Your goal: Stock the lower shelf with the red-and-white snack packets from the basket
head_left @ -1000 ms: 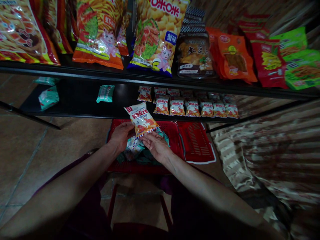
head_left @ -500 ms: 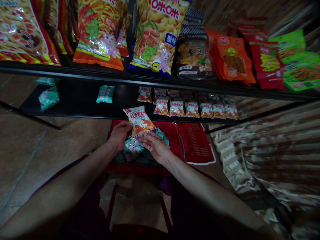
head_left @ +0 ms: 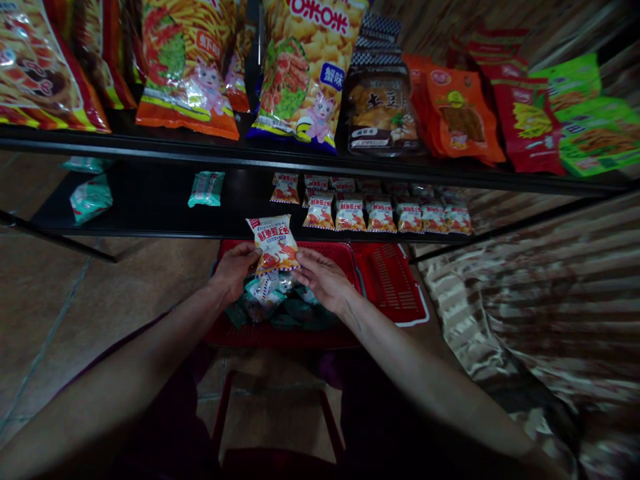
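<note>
A small white and orange snack bag [head_left: 275,244] with red lettering is held upright over the red basket [head_left: 336,255]. My left hand [head_left: 233,268] pinches its left edge between thumb and fingers. At the bag's lower right edge, the fingers of my right hand [head_left: 325,280] are closed on it. Beneath my hands, several teal snack bags [head_left: 285,313] and a white one lie in the basket. Behind it, on the lower black shelf [head_left: 245,200], similar white and orange bags [head_left: 351,213] stand in rows to the right.
Teal bags [head_left: 206,189] lie on the left part of the lower shelf. The upper shelf [head_left: 200,150] carries large chip bags [head_left: 310,73] and orange packets [head_left: 463,117] above my hands. A second red basket part [head_left: 390,280] is on the right, beside draped striped cloth [head_left: 530,300].
The held snack bag has turned more upright and faces me squarely. My right hand has shifted from its bottom edge to its right side. The view has moved slightly.
</note>
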Available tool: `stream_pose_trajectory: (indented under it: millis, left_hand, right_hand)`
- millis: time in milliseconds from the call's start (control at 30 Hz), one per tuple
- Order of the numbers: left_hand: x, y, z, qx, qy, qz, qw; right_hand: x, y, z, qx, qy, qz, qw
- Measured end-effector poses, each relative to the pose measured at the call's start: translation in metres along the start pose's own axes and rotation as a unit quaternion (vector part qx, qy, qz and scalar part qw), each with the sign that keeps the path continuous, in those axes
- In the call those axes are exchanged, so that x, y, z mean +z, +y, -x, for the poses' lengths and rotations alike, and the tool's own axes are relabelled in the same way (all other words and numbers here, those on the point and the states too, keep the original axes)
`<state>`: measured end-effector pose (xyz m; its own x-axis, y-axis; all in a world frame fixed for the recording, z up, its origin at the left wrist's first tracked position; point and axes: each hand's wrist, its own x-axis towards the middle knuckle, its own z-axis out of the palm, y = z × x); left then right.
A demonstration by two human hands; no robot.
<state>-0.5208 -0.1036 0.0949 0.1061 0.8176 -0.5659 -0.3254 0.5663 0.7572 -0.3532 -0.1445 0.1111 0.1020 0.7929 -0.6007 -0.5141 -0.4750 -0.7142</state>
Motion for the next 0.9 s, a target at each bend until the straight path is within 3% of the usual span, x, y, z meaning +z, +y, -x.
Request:
stream_pose_trajectory:
  millis: [133,333,567,900]
  left_hand:
    - [0.001,0.001,0.001,-0.020,-0.003,0.031,0.999]
    - [0.012,-0.004,0.012,-0.068,-0.077,0.142,0.985]
    - [0.024,-0.020,0.016,-0.114,-0.044,0.127,0.984]
    - [0.032,-0.017,0.017,-0.059,0.022,0.166,0.984]
  right_hand:
    - [0.001,0.000,0.000,-0.015,0.011,0.012,1.000]
    - [0.001,0.003,-0.003,-0.051,0.033,-0.033,0.998]
    - [0.004,0.010,-0.004,-0.074,0.035,-0.039,0.996]
    - [0.004,0.008,-0.003,-0.070,-0.005,0.010,0.997]
